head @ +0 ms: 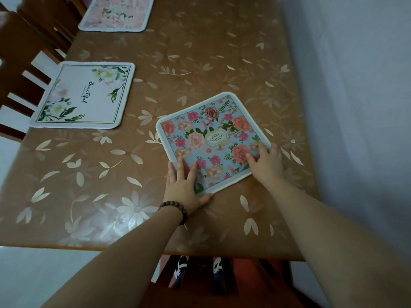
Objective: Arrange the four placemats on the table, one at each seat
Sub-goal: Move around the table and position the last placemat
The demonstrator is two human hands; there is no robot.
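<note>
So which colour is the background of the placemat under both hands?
Light blue placemat, pink and peach flowers, head view.

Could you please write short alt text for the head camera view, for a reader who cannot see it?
Both hands, left hand and right hand, press flat on a blue floral placemat lying skewed on a brown table. A white placemat and a pink placemat lie along the left edge by wooden chairs.

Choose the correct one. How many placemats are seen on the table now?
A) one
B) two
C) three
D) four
C: the blue floral placemat under both hands, the white one and the pink one lie on the table.
</note>
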